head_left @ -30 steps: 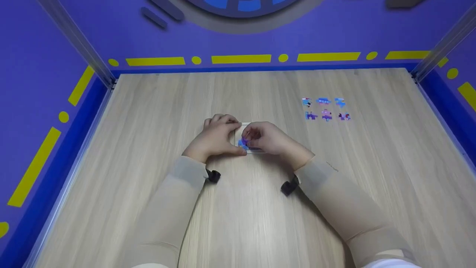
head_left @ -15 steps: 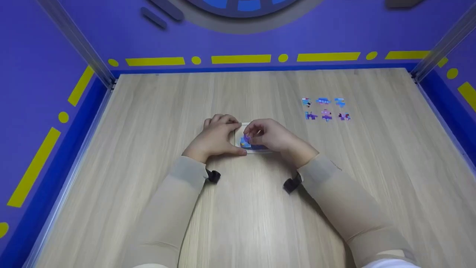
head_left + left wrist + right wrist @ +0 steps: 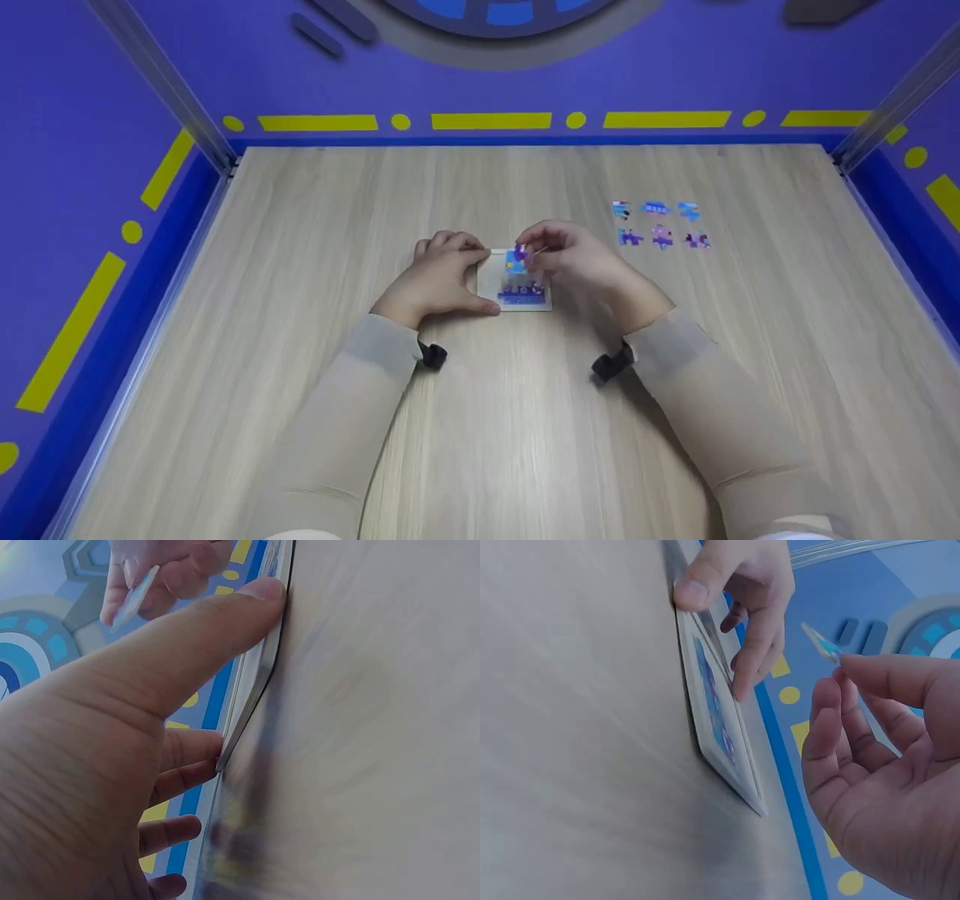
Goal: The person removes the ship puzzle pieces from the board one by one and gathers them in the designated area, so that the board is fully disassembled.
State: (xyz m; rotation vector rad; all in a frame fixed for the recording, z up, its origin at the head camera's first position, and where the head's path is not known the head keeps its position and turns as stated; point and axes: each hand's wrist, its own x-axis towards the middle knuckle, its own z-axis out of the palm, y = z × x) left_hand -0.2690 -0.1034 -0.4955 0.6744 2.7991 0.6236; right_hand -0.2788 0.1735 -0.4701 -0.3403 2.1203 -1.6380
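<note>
A flat, pale-rimmed jigsaw puzzle tray (image 3: 488, 285) lies on the table, with a purple-blue strip of puzzle picture (image 3: 523, 293) along its near side. My left hand (image 3: 435, 281) rests at the tray's left side, fingers fairly straight: the thumb presses the near corner and a fingertip touches the far one. Above the tray's far right part, my right hand (image 3: 589, 262) pinches a jigsaw piece (image 3: 515, 261) coloured light blue, yellow and purple. The right wrist view shows that piece (image 3: 823, 643) tilted between thumb and fingertips, apart from the tray; its full outline is hidden.
Several loose jigsaw pieces (image 3: 661, 237) lie in two rows at the far right of the wooden table (image 3: 495, 420). Purple-blue panels (image 3: 510, 90) with yellow marks stand along the table's back and sides.
My right hand has lifted the piece away from the tray's near left part and moved it right and farther back, uncovering the near strip. The left hand keeps its place.
</note>
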